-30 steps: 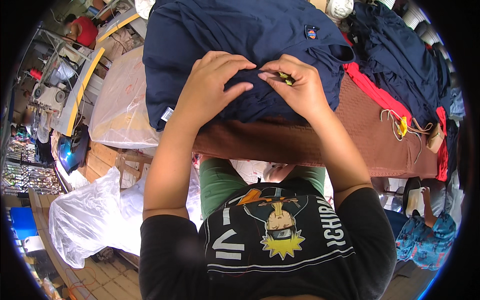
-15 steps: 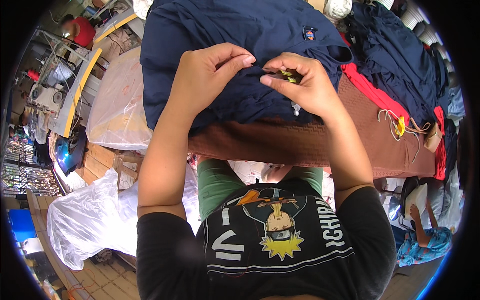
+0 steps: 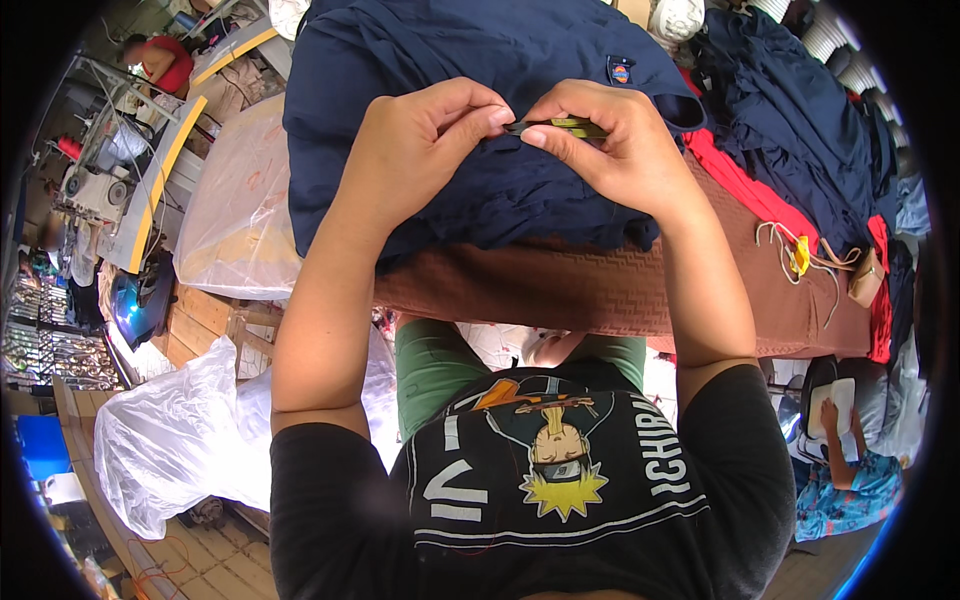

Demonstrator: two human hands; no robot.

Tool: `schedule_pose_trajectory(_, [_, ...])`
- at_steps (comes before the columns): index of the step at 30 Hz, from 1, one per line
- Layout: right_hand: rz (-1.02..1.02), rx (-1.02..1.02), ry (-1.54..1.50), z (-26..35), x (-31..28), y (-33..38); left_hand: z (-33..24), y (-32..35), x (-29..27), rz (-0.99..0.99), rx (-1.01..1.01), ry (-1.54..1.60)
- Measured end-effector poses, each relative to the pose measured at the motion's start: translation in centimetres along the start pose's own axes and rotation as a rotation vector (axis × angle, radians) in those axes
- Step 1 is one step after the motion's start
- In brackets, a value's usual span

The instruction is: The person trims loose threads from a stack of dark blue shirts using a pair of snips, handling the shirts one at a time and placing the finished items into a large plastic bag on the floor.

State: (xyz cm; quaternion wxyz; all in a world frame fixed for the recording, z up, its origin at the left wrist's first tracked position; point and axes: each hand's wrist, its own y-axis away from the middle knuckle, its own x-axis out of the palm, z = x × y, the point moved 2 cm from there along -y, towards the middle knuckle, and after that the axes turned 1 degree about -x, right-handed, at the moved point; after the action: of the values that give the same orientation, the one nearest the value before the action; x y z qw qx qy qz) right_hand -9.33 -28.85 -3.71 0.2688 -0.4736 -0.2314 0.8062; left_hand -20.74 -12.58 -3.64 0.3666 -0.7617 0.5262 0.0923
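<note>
A navy blue garment (image 3: 420, 50) with a small label near its collar lies spread on the table before me. Over its middle, my right hand (image 3: 620, 145) is closed around thread snips (image 3: 575, 127) with yellow and dark parts, their tips pointing left. Thumb and forefinger of my left hand (image 3: 415, 145) are pinched together right at those tips. Whatever lies in that pinch, perhaps a thread or a bit of the cloth, is too small to make out.
Brown patterned cloth (image 3: 520, 290) covers the table. To the right lie a red strip (image 3: 735, 180), another dark blue garment (image 3: 800, 130) and a yellow item with cords (image 3: 800, 255). A plastic-wrapped bundle (image 3: 235, 220) stands left. Other people sit at far left and lower right.
My right hand has risen slightly, and the snips have turned to lie level, their tips now at my left fingertips. The left hand has barely moved.
</note>
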Motion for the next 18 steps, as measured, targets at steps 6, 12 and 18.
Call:
schedule_pose_trajectory(6, [0.031, -0.042, 0.104, 0.4, 0.1, -0.4, -0.4, 0.2, -0.5, 0.027, -0.007, -0.092])
schedule_pose_trajectory(12, [-0.087, -0.003, 0.056, 0.6, -1.5, -0.1, -4.4, 1.8, -7.3, 0.109, 0.523, -0.021])
schedule_pose_trajectory(18, [-0.198, 0.127, -0.035, -0.8, -2.2, 0.9, -2.9, 4.3, -7.1, -0.299, 0.437, 0.117])
